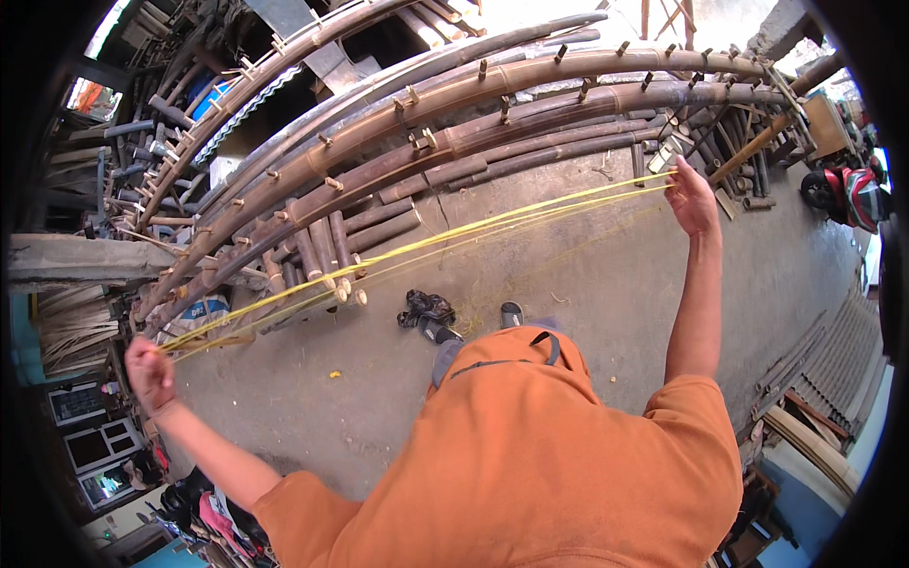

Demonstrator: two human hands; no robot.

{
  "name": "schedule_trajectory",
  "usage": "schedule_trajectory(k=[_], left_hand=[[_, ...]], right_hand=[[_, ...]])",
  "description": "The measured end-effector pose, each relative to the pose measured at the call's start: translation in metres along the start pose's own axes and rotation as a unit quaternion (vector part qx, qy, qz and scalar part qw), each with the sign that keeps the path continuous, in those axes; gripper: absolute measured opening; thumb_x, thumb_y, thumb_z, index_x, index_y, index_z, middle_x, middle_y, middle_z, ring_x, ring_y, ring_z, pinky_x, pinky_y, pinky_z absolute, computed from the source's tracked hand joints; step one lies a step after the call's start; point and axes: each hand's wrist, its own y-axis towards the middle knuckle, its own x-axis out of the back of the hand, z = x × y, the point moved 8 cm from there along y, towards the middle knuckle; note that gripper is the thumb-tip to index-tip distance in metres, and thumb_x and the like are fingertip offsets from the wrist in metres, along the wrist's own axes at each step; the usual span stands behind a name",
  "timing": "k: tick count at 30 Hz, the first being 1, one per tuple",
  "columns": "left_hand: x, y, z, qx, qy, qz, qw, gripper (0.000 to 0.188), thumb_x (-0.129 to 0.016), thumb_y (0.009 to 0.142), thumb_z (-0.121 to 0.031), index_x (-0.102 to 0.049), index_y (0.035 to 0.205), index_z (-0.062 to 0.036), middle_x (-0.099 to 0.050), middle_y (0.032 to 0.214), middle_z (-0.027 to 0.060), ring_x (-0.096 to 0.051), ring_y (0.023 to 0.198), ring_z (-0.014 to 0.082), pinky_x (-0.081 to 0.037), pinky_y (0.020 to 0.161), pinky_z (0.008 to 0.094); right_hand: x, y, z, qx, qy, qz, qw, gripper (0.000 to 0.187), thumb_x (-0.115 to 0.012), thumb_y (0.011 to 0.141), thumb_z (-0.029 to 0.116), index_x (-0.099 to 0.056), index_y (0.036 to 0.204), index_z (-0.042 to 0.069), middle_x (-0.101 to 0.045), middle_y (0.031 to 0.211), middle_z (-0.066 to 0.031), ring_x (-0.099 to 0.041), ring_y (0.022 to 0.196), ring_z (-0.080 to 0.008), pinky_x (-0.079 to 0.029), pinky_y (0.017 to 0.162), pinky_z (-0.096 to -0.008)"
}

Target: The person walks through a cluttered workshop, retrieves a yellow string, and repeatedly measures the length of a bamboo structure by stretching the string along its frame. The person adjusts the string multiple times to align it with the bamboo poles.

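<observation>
Several strands of yellow twine [473, 225] stretch across in front of me from one hand to the other, the right end higher in the picture. My left hand [151, 375], slightly blurred, is far out to the left with its fingers curled round the twine's end. On the other side, my right hand [694, 201] is raised with the opposite end pinched in its fingers. Beyond the strands lie long brown bamboo poles [454, 137] with short pegs sticking out of them. The strands pass in front of the poles' left lower ends.
Short cut bamboo pieces [383, 227] lie beneath the poles. A black plastic bag [428, 309] rests on the concrete floor [587, 284] by my feet. A red motorbike [857, 197] stands at the far right. Corrugated sheets [838, 364] lean at the right, and split bamboo strips [76, 331] are stacked at the left.
</observation>
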Motion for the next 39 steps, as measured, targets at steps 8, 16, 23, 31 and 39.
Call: schedule_trajectory(k=[8,16,23,31,39], left_hand=[[0.156,0.026,-0.097,-0.178,-0.122,-0.309,0.926,0.015,-0.063,0.095,-0.017,-0.058,0.098,-0.0031,-0.036,0.063,-0.006,-0.033,0.053,0.0038,-0.031,0.05,0.0204],[0.299,0.012,-0.014,-0.281,-0.226,-0.589,0.723,0.011,-0.051,0.095,-0.002,-0.049,0.098,0.0078,-0.054,0.081,0.0195,-0.059,0.072,0.0262,-0.061,0.074,0.0429],[0.264,0.024,0.048,-0.178,0.005,-0.686,0.705,0.007,-0.05,0.089,0.001,-0.054,0.094,0.0034,-0.066,0.088,0.0223,-0.068,0.082,0.0293,-0.055,0.081,0.0402],[-0.062,0.152,0.093,0.0,0.194,-0.198,0.961,0.039,-0.062,0.095,-0.025,-0.053,0.125,-0.0013,-0.066,0.115,0.0134,-0.063,0.108,0.0213,-0.048,0.095,0.033],[-0.487,0.072,0.294,0.086,0.2,0.31,0.926,0.075,-0.074,0.083,-0.041,-0.042,0.141,-0.0054,-0.05,0.136,0.0234,-0.055,0.121,0.0313,-0.047,0.099,0.0399]], right_hand=[[-0.116,-0.05,-0.041,-0.15,-0.354,0.27,0.883,0.021,-0.065,0.093,0.028,-0.07,0.101,0.009,-0.055,0.078,0.0078,-0.046,0.071,-0.0035,-0.036,0.064,-0.0196],[-0.053,-0.042,0.046,0.048,0.084,0.028,0.995,0.025,-0.049,0.101,0.03,-0.052,0.084,0.011,-0.042,0.07,0.0034,-0.038,0.061,-0.0093,-0.04,0.064,-0.0291],[0.071,-0.027,0.071,0.099,0.028,-0.109,0.989,0.021,-0.058,0.099,0.031,-0.059,0.087,0.013,-0.045,0.068,0.0077,-0.036,0.053,-0.0045,-0.033,0.051,-0.0214],[-0.085,-0.045,0.117,0.206,-0.57,-0.022,0.795,0.03,-0.058,0.098,0.033,-0.062,0.09,0.004,-0.057,0.066,-0.001,-0.055,0.058,-0.0071,-0.044,0.053,-0.0237],[-0.272,-0.059,0.162,0.491,-0.603,0.044,0.627,0.02,-0.057,0.092,0.015,-0.064,0.104,0.001,-0.063,0.093,-0.0106,-0.059,0.072,-0.0175,-0.049,0.063,-0.0331]])
